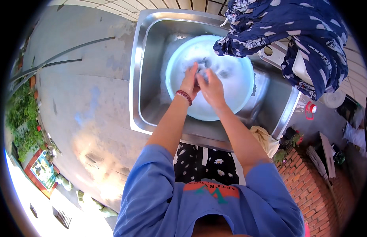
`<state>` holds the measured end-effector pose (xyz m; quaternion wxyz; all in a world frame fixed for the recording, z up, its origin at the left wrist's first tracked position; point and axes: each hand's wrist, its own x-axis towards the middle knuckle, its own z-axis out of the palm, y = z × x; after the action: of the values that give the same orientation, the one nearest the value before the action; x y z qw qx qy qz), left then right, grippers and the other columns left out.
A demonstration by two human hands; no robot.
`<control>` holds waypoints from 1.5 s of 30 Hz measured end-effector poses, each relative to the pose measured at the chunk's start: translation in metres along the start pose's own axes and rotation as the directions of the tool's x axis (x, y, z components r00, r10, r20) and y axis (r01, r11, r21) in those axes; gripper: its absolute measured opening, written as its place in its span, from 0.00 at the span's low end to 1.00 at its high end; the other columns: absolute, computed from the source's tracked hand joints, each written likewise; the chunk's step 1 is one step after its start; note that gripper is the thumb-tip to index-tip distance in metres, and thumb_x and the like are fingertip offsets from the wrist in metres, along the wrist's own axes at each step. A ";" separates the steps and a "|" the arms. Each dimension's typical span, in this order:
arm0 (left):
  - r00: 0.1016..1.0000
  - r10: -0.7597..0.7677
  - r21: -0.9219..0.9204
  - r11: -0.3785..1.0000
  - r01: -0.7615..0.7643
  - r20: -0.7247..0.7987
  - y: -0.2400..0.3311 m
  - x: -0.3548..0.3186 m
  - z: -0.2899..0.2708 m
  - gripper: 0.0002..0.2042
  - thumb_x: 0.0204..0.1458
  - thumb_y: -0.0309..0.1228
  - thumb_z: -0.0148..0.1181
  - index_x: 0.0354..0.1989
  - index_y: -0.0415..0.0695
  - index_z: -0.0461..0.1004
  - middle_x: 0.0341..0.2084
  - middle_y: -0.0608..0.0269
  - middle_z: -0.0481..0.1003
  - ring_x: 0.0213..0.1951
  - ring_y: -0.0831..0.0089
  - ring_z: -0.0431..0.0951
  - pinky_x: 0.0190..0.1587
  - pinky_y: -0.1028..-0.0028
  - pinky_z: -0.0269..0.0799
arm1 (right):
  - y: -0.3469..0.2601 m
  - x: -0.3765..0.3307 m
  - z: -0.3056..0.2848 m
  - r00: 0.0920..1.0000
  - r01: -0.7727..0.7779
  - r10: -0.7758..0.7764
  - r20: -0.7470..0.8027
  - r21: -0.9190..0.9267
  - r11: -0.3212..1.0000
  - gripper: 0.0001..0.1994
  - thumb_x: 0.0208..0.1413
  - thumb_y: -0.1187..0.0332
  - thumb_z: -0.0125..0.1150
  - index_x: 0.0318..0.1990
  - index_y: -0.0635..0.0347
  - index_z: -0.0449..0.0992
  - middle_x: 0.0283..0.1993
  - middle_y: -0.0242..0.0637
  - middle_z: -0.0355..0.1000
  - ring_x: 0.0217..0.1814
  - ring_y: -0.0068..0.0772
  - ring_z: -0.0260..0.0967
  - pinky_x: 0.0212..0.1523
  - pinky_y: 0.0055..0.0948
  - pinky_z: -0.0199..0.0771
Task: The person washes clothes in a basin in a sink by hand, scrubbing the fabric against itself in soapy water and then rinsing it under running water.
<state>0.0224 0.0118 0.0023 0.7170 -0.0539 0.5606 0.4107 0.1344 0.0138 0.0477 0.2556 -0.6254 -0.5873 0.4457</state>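
honestly the main worry here is splashing: the left hand (189,81) and right hand (210,89) are pressed together over the round pale blue plastic basin (235,102), fingers curled and pinching a small wet grey cloth (202,74) between them, so hard scrubbing could slop soapy water over the rim. The dark blue patterned fabric (298,35) draped just beside the basin could also slide in. The basin sits inside a stainless steel sink (138,79), outdoors, with grey concrete ground (80,91) on the left and a red brick wall (314,189) lower right
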 end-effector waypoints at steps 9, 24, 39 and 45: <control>0.980 0.064 -0.166 0.981 -0.096 -0.190 0.002 -0.038 0.039 0.19 0.62 0.45 0.44 0.49 0.43 0.70 0.35 0.63 0.74 0.36 0.71 0.75 0.39 0.71 0.73 | 0.001 0.012 0.007 0.986 -0.014 0.007 -0.164 -0.043 0.999 0.14 0.59 0.57 0.51 0.30 0.57 0.73 0.24 0.51 0.71 0.28 0.57 0.70 0.30 0.49 0.67; 0.954 0.184 0.376 0.923 -0.084 -0.238 -0.003 -0.014 -0.001 0.28 0.57 0.46 0.51 0.64 0.47 0.58 0.61 0.59 0.61 0.60 0.68 0.61 0.60 0.68 0.57 | 0.049 0.022 -0.001 0.993 -0.075 0.051 -0.111 -0.223 0.972 0.18 0.52 0.59 0.58 0.43 0.65 0.71 0.47 0.54 0.69 0.45 0.56 0.69 0.48 0.45 0.68; 0.991 0.129 -0.286 0.949 -0.130 -0.023 0.006 -0.035 0.030 0.17 0.59 0.42 0.49 0.50 0.44 0.69 0.41 0.64 0.73 0.41 0.72 0.74 0.45 0.70 0.70 | 0.040 0.052 -0.007 0.980 -0.196 0.185 -0.066 -0.262 0.945 0.21 0.63 0.52 0.42 0.34 0.61 0.76 0.33 0.55 0.74 0.38 0.60 0.71 0.41 0.49 0.69; 0.991 0.087 0.369 0.928 -0.044 -0.102 0.019 -0.026 -0.018 0.29 0.57 0.44 0.52 0.64 0.46 0.55 0.60 0.58 0.57 0.56 0.63 0.64 0.53 0.62 0.65 | 0.096 0.015 -0.008 0.992 0.129 -0.116 0.056 -0.402 0.906 0.13 0.60 0.65 0.48 0.44 0.66 0.70 0.46 0.57 0.70 0.46 0.60 0.68 0.46 0.49 0.69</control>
<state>-0.0043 0.0009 0.0255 0.6665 0.0755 0.6695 0.3192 0.1884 0.0122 -0.0336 0.1391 -0.6196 -0.7088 0.3071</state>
